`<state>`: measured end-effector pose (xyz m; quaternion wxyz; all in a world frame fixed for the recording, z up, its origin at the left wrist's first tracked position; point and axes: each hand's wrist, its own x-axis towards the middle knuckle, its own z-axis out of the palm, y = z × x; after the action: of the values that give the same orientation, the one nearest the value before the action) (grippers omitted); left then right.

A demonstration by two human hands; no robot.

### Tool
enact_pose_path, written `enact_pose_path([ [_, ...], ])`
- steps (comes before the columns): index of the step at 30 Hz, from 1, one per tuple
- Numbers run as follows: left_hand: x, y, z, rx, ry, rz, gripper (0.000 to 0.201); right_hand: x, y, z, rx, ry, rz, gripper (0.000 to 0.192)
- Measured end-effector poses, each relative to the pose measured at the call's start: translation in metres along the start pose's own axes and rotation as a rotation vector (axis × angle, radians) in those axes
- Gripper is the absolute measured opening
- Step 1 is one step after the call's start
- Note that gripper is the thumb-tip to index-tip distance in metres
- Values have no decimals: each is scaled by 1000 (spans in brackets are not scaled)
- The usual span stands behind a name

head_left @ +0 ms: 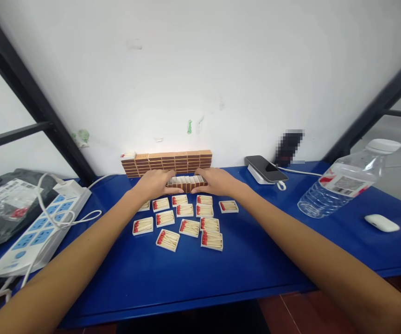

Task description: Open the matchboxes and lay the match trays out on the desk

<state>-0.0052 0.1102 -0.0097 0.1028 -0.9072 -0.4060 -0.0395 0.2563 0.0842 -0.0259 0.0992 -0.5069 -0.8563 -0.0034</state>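
Before the stacked wall (167,162), both hands' (156,183) (214,181) grip clasps a sleeve row (186,181); match trays (186,222) lie near.

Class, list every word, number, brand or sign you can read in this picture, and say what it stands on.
None can be read.
Water bottle label: barcode and print, too small.
Dark bag white label: print blurred.
Power strip: no legible marking.
Match trays and stacked matchbox sleeves: no readable print.
Phone: screen dark.
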Motion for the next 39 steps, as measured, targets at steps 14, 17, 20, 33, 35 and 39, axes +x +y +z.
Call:
enact_pose_path([
  [14, -11, -19, 2, -120, 19, -52, 104, -5, 7, -1, 39, 35, 34, 77],
  [17, -21, -40, -8, -245, 10, -122, 105, -12, 16, -5, 106, 47, 36, 79],
  [20, -30, -61, -16, -438, -87, -167, 102, -17, 23, -7, 167, 45, 32, 80],
  [33, -39, -77, -6, -570, -94, -177, 40, -25, 30, -6, 258, 10, 30, 74],
  [35, -41, -76, -2, -635, -58, -198, 48, -25, 29, -6, 266, 11, 36, 72],
  [39, -44, -68, 4, -864, -67, -204, 73, -24, 27, -4, 316, 26, 40, 63],
])
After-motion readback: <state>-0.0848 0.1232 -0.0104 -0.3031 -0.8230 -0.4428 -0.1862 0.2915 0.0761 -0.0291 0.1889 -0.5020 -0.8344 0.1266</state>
